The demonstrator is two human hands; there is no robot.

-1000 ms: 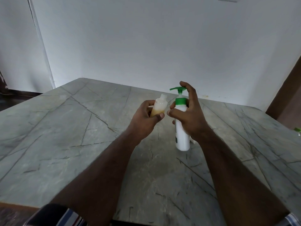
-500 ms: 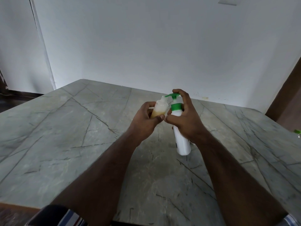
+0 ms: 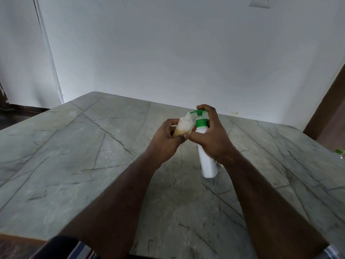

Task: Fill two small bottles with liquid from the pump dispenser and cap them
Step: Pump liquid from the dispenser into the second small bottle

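Right hand (image 3: 211, 139): index finger curled over the green pump head (image 3: 198, 111), pressing on top, thumb and remaining fingers wrapped around the neck and upper body of the white pump dispenser (image 3: 206, 157). Dispenser base sits on the grey marble table (image 3: 93, 165), body tilted so its top leans left toward the other hand

Left hand (image 3: 168, 139): fingers and thumb clenched around the lower half of the small translucent bottle (image 3: 183, 126), held off the table, tilted with its mouth up and to the right

Key relation: the green nozzle tip points left and meets the small bottle's open mouth, touching or just above it, can't tell which. Bottle long axis leans toward the dispenser, dispenser leans toward the bottle, the two tops converge, the hands touch at the thumbs

Yellowish liquid fills the bottle's lower part, upper part looks cloudy, so likely mid-fill. No cap visible on it. Next pump stroke needs the mouth kept right under the nozzle, else liquid runs down the side

Second bottle: a green-topped item (image 3: 340, 153) at far right edge, too cropped to identify
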